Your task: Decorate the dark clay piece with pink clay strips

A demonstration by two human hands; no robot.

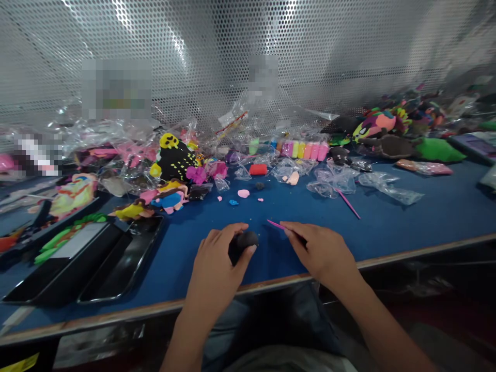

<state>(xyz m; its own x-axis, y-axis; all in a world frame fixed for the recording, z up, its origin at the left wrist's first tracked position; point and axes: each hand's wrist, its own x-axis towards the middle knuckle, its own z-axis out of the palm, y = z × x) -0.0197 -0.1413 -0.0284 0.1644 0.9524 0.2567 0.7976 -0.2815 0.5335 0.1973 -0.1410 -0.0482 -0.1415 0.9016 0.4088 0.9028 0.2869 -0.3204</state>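
Note:
Near the table's front edge, my left hand (219, 258) is curled round a dark grey lump of clay (247, 239), with the thumb on its near side. To its right, my right hand (321, 250) pinches a thin pink tool (274, 223), whose pointed tip faces left toward the lump without touching it. Beyond the hands lie small bits of clay: a pale pink piece (243, 193), a blue piece (233, 202) and a dark piece (259, 186). A red block (258, 169) sits a little farther back.
The blue table (217, 219) carries black trays (127, 258) at the left. A second pink tool (349, 203) lies at the right beside clear plastic bags (333, 178). Colourful clay figures (174, 160) and a row of coloured clay sticks (306, 150) stand along the perforated metal wall (217, 62).

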